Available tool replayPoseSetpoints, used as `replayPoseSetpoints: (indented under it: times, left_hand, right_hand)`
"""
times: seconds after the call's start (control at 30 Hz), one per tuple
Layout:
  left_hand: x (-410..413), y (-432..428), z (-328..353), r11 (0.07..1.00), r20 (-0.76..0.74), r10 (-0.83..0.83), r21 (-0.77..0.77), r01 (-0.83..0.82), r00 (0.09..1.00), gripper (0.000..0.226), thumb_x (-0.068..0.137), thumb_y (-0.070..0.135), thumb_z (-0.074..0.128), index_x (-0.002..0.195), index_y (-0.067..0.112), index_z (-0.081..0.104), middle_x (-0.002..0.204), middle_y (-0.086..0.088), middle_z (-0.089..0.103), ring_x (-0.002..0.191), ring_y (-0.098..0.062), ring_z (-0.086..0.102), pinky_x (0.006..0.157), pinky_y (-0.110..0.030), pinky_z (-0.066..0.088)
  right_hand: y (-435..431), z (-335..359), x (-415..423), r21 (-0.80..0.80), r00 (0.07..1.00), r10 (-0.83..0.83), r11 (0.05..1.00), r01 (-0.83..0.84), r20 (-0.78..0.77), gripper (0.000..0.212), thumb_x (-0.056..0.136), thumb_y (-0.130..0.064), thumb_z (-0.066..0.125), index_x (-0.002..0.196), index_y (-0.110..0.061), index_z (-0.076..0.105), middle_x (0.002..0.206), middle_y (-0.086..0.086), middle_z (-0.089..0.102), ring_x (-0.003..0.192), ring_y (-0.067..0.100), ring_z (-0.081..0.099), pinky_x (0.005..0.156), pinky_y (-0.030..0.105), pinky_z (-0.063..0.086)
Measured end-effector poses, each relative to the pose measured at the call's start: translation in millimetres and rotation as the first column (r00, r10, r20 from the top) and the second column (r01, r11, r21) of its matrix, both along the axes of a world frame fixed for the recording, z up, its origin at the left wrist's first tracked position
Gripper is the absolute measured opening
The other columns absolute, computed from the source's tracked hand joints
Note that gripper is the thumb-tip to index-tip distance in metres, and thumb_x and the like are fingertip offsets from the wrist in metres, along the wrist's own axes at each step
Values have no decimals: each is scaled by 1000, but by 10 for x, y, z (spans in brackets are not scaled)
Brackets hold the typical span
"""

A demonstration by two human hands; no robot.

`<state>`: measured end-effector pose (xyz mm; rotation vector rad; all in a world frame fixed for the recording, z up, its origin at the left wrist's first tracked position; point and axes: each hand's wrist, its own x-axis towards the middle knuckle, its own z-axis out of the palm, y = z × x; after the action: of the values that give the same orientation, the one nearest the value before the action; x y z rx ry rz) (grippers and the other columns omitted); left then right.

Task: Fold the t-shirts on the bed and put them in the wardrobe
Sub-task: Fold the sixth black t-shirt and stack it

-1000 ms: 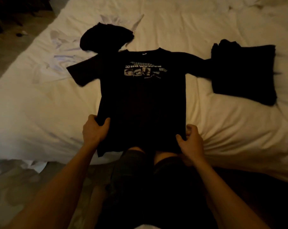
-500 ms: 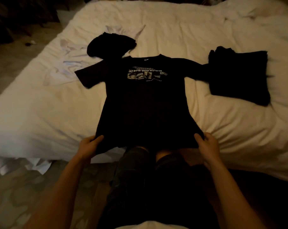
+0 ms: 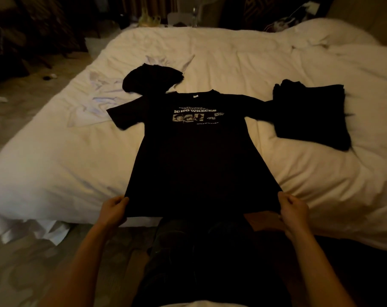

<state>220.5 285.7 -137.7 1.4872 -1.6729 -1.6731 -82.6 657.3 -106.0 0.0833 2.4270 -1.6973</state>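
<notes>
Head view showed a black printed cotton t-shirt [image 3: 194,156] spread flat and unfolded on the white-sheeted bed [image 3: 232,58], the left hand [image 3: 112,210] and right hand [image 3: 293,210] each pinching a hem corner. A folded black pile [image 3: 310,116] lay beside it. A bunched black garment [image 3: 152,79] awaited folding, and no wardrobe was visible.

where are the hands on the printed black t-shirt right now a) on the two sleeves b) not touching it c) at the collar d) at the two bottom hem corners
d: the left hand and right hand each pinch a bottom corner of the t-shirt, spread on the bed.
</notes>
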Motion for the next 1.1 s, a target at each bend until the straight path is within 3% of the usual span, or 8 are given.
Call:
replayPoseSetpoints:
  times: [0.17,0.4,0.57,0.7,0.8,0.93,1.03,1.1]
  left_hand:
    - [9,25,73,990,41,46,-136,-40,998,23,103,6,40,97,1,61,62,-12,39,36,-11,31,37,-18,24]
    - [109,197,254,951,-69,-33,-309,10,997,28,103,0,43,124,17,47,70,-21,57,57,-27,50,51,-31,42]
    - [175,200,220,880,-47,-28,-475,3,998,25,102,7,40,107,12,64,70,-22,62,58,-31,58,62,-47,50]
    - [170,193,270,871,-16,-44,-491,31,999,41,89,26,39,109,10,71,80,-21,69,72,-38,67,74,-52,56]
    - [171,193,255,885,-8,-57,-464,47,998,30,98,20,49,114,8,72,85,-23,70,82,-43,68,80,-55,55]
    - [137,273,300,894,-60,-64,-447,31,996,20,98,13,62,114,5,72,98,-14,72,91,-29,68,86,-42,55]
    - [143,297,315,887,-74,-56,-461,16,996,21,94,5,65,113,1,72,103,-15,71,96,-29,66,89,-40,52]
    - [154,292,316,893,-78,-51,-451,10,996,22,92,3,66,113,0,72,104,-14,71,99,-29,66,90,-41,51]
  right_hand:
    - [24,84,23,-33,999,28,999,-29,-24,44,97,-33,59,72,3,55,59,6,40,64,20,39,59,39,36]
    - [88,140,57,-92,996,81,993,-78,27,13,96,-19,63,86,-12,68,73,13,60,64,24,54,53,28,43]
    - [107,239,84,-92,988,90,991,-101,-125,9,96,-5,57,95,-14,59,77,11,57,53,4,53,38,15,39]
    - [128,244,95,-101,977,139,982,-157,-162,21,98,-1,53,88,-18,60,81,6,60,60,-4,58,42,10,42]
    - [172,197,98,-90,977,170,979,-182,-125,18,98,-3,55,90,-17,64,89,6,65,68,0,63,48,12,48]
    - [253,193,118,-118,976,170,975,-186,-133,15,91,-11,69,85,-25,70,87,5,71,73,9,65,59,17,53]
    - [286,211,116,-93,973,172,978,-187,-151,14,85,-11,76,85,-25,71,87,7,72,81,20,68,75,33,57]
    - [303,237,112,-68,969,180,979,-193,-168,17,85,-7,76,85,-23,71,86,6,72,82,24,68,72,28,56]
